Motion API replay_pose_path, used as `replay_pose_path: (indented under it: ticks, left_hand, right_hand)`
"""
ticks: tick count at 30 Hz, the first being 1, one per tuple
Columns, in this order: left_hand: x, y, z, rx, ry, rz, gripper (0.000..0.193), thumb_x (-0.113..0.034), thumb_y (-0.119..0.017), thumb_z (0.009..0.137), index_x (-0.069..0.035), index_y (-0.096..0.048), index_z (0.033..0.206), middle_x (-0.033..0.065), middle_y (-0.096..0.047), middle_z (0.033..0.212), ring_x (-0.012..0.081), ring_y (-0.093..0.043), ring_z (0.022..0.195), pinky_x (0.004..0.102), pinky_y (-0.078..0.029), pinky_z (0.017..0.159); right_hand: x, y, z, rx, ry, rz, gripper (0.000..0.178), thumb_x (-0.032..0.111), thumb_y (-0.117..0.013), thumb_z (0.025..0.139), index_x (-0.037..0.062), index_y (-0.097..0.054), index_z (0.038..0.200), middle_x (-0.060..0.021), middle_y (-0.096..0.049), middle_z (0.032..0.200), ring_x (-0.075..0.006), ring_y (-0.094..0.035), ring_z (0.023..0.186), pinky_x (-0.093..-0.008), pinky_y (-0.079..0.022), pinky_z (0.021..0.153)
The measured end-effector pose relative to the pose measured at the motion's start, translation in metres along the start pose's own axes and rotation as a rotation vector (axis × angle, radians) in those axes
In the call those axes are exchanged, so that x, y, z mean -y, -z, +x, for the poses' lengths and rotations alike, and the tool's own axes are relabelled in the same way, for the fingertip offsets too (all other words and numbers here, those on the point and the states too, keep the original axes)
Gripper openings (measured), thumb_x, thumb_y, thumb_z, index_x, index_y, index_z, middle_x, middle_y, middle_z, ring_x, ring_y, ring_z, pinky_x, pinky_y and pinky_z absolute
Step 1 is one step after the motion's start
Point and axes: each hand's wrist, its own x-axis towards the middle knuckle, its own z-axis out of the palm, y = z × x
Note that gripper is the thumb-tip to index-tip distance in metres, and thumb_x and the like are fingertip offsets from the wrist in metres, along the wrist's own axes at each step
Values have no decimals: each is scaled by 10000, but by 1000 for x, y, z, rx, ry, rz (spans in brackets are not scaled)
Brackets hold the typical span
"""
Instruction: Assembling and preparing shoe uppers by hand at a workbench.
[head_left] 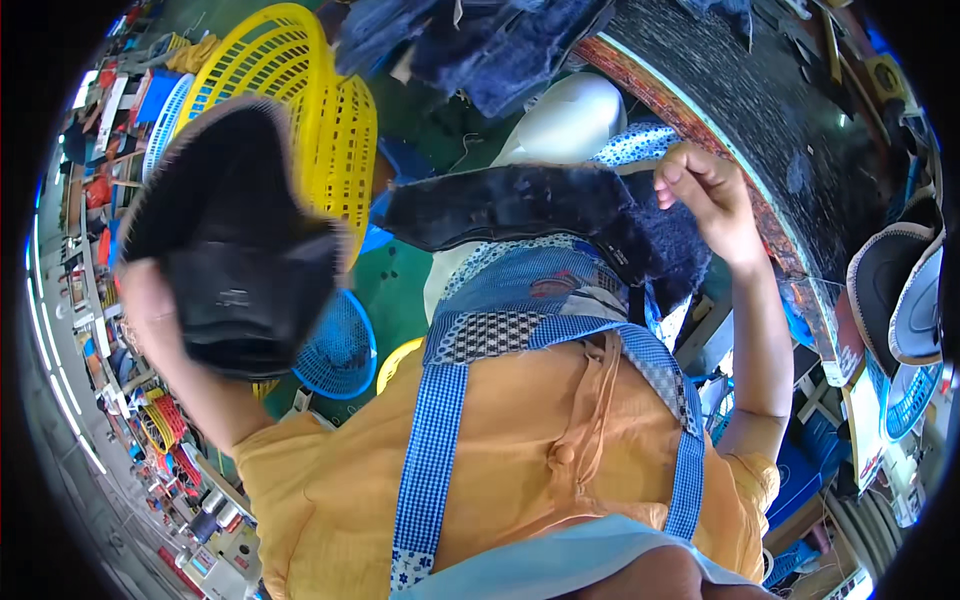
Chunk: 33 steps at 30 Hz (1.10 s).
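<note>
At the left, my left hand point(150, 290) grips a black boot upper point(255, 300) by its side, raised off my lap. Its open top shows a dark lining with a fuzzy edge. Most of that hand's fingers are behind the upper. My right hand point(712, 195) is up at the right, fingers curled with thumb and forefinger close together; whatever they might hold is too small to make out. Just below and left of it, a dark boot-shaft-like piece point(510, 205) with a furry dark blue part point(672, 245) lies across my apron-covered lap point(540, 280).
Yellow plastic baskets point(345, 150) stand at the far left, with a blue basket point(335, 345) nearer. Dark furry pieces point(480, 50) are piled ahead. A dark worktable point(760, 110) with a worn edge runs along the right. Beyond it hang grey-lined pieces point(890, 270).
</note>
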Motion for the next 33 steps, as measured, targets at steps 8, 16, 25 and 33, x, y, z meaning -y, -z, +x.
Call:
replay_pose_path:
  ticks: [8, 16, 25, 33]
  left_hand:
    - [26, 88, 63, -363, 11, 730, 326, -94, -676, 885, -21, -602, 1194, 44, -669, 1067, 127, -630, 954, 250, -474, 873]
    - [94, -171, 63, 316, -312, 1183, 637, 21, -662, 747, -166, -512, 1337, 139, -536, 1316, 304, -495, 1256, 478, -306, 1140]
    - [91, -228, 82, 595, -608, 768, 247, -34, -642, 842, -63, -635, 1087, 98, -631, 1214, 299, -599, 1110, 424, -505, 908]
    - [21, -312, 102, 697, -464, 422, 302, -198, -752, 815, -4, -603, 993, 93, -638, 845, 147, -606, 694, 289, -476, 610]
  right_hand:
    - [-32, -31, 7, 157, -82, -118, 170, 94, -550, 992, -12, -592, 865, -43, -610, 817, -93, -587, 719, -247, -508, 656]
    - [-33, -43, 6, 125, -147, -127, 170, 79, -543, 992, -23, -596, 867, -45, -589, 797, -93, -577, 724, -245, -493, 665]
    - [26, -96, 37, 296, 106, -444, 480, 273, -847, 705, -18, -597, 994, -156, -600, 889, -258, -650, 788, -345, -540, 699]
    - [13, -101, 15, 58, -172, 122, 186, 124, -653, 921, -53, -626, 874, -90, -650, 741, -113, -613, 654, -315, -507, 607]
